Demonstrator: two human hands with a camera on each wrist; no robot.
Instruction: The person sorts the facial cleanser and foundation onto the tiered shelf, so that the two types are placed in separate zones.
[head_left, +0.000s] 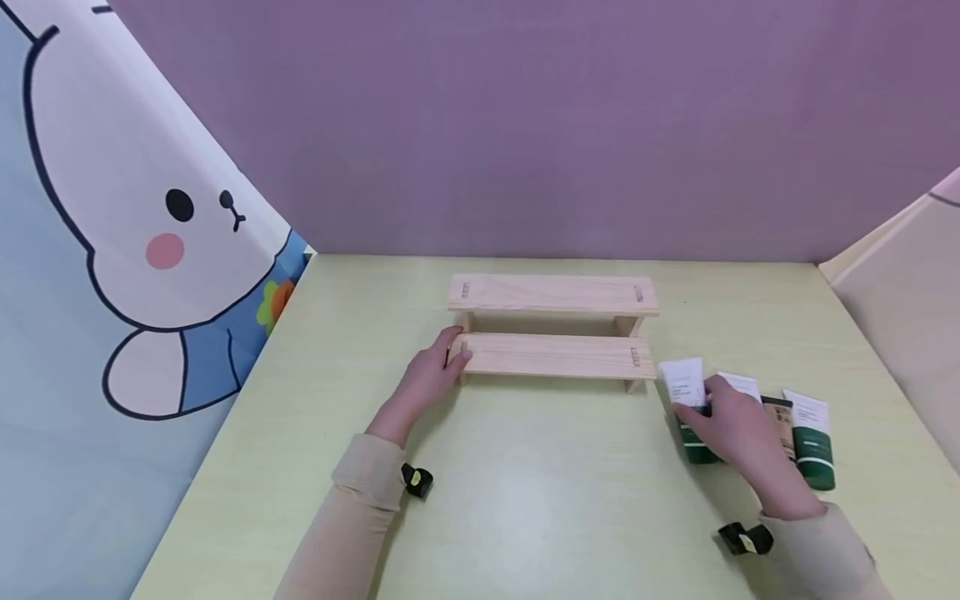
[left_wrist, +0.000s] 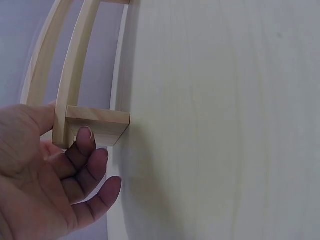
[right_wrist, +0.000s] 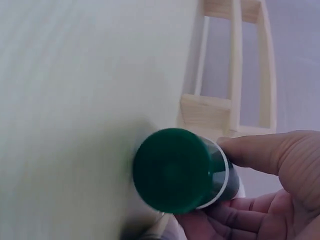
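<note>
My left hand (head_left: 429, 372) grips the left end of the lower step of a pale two-step wooden shelf (head_left: 551, 356); the left wrist view shows thumb and fingers about the board's end (left_wrist: 62, 120). On the right, my right hand (head_left: 738, 425) holds the leftmost squeeze tube (head_left: 684, 383), white above and green below, between thumb and fingers. Its round green cap (right_wrist: 172, 170) faces the right wrist camera. Beside it lie a second white tube (head_left: 738, 384), partly hidden by the hand, a tan tube with a black end (head_left: 780, 421), and another white-and-green tube (head_left: 810, 437).
The pale wood-grain table (head_left: 525, 500) ends at a purple backdrop (head_left: 540, 133). A blue cloth with a cartoon animal (head_left: 187, 250) hangs at the left, and a whitish panel (head_left: 907, 292) borders the right side. Each wrist wears a small black device.
</note>
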